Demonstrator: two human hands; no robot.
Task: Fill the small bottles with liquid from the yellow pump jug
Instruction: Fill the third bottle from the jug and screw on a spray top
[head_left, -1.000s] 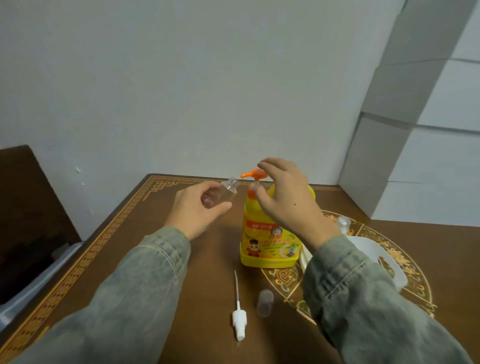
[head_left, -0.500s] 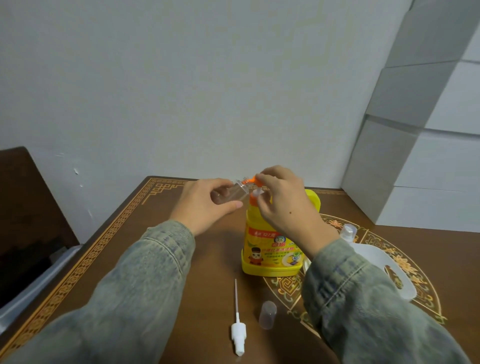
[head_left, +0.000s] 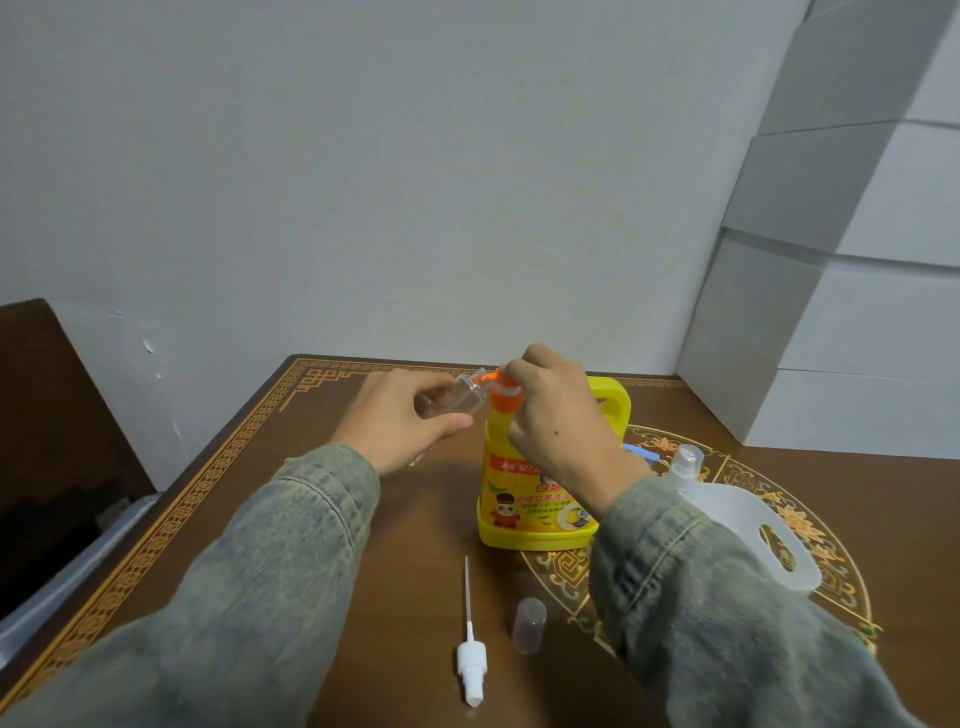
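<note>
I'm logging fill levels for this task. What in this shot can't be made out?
- Pump head: mostly covered by the right hand, head view.
- Small bottle: clear, partly wrapped by the left hand; any liquid inside can't be seen.
- Jug label: print too small to read.
- White jug: partly behind the right sleeve.

dim, even indoor light | soft focus — wide-angle bowing, perhaps
</note>
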